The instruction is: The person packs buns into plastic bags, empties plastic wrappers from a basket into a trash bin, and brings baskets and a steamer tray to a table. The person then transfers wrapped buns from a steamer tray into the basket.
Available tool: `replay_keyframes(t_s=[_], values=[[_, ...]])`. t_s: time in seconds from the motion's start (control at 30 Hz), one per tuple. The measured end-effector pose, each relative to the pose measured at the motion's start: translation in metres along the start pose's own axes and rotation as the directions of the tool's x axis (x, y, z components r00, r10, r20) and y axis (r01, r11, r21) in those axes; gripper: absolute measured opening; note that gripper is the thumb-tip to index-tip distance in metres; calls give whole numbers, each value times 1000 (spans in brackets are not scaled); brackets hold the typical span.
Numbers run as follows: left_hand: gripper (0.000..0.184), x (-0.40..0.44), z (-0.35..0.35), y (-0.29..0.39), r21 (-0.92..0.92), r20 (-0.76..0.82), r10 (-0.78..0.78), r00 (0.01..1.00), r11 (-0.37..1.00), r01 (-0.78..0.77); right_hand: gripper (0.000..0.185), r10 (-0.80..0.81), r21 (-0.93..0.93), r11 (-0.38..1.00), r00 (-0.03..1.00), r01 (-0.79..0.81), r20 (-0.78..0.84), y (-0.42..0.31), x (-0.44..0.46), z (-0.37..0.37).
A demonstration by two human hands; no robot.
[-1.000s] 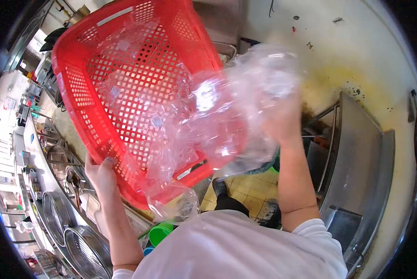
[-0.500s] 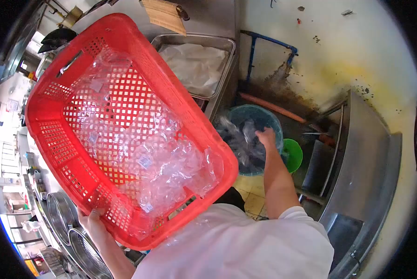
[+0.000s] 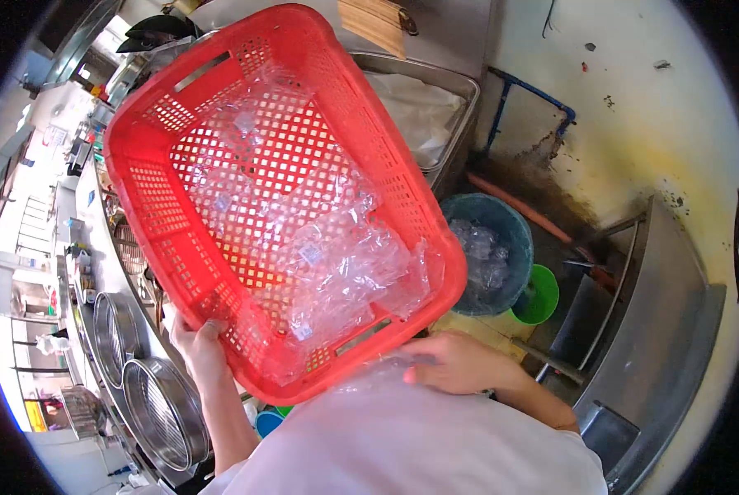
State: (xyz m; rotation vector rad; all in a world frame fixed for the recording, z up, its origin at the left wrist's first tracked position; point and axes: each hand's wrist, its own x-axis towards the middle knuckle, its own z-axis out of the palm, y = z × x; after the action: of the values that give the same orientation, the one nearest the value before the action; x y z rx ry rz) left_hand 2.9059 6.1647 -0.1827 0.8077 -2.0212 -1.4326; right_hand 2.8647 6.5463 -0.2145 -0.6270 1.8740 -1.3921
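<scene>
A tilted red basket (image 3: pixel 435 223) with a perforated floor fills the left and middle of the view. My left hand (image 3: pixel 200 342) grips its lower left edge. Clear crumpled plastic bags (image 3: pixel 345 272) lie inside, mostly toward the lower right end. Near the basket's lower right rim, my right hand (image 3: pixel 456 363) is closed on a clear plastic bag (image 3: pixel 374 375) that hangs outside, against the white shirt. A dark green bucket (image 3: pixel 522 256) on the floor to the right holds more clear plastic.
Beside the bucket is a bright green container (image 3: pixel 543 297). A metal tray (image 3: pixel 468 87) with white sheets lies beyond the basket. Round metal sieves (image 3: pixel 163 412) line the left counter (image 3: pixel 110 239). A steel sink unit (image 3: pixel 658 305) stands at the right.
My right hand has come back from the bucket to the basket's lower rim and taken hold of a plastic bag. The bag bundle it carried earlier is now in the bucket. The basket appears farther right.
</scene>
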Motion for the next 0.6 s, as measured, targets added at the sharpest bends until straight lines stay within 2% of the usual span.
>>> replay_keyframes(t_s=[0.03,0.13,0.17,0.23,0.3,0.33,0.4,0.43,0.5,0.53,0.57,0.6], values=[[64,2,-3,-2,67,9,14,1000,998,-15,33,-88,89,992,995,93,-54,-5,2,10],[61,-2,6,7,-62,-15,-22,1000,998,21,24,-84,-30,996,989,81,-121,-8,7,23],[58,0,2,9,-27,21,-33,999,999,34,19,-125,-35,992,976,121,-179,-19,1,20],[54,0,2,9,-149,21,-70,997,986,72,9,-210,-53,978,934,203,-289,-76,-10,-2],[50,0,5,2,-247,40,-61,997,967,69,12,-318,-181,948,774,262,-547,-104,13,-23],[50,-1,4,1,-225,37,-53,998,972,60,14,-485,-372,873,633,314,-604,-108,40,-35],[49,-4,3,-1,-173,37,-42,998,984,47,19,-693,-653,710,431,264,-579,-97,115,-53],[49,-8,5,1,-230,58,0,998,973,13,19,-685,-714,681,488,162,-541,-87,148,-59],[48,-16,7,6,-304,71,20,997,953,3,38,-593,-787,617,662,7,-458,-48,211,-53],[48,-17,9,10,-339,79,33,996,941,-4,76,-331,-759,650,884,-40,-330,-28,230,-43],[45,-18,9,11,-291,62,14,998,957,5,97,-113,-784,602,956,-152,-271,-40,217,-14],[44,-17,10,9,-296,59,48,997,955,-29,97,-164,-858,507,967,-87,-195,-35,206,13]])
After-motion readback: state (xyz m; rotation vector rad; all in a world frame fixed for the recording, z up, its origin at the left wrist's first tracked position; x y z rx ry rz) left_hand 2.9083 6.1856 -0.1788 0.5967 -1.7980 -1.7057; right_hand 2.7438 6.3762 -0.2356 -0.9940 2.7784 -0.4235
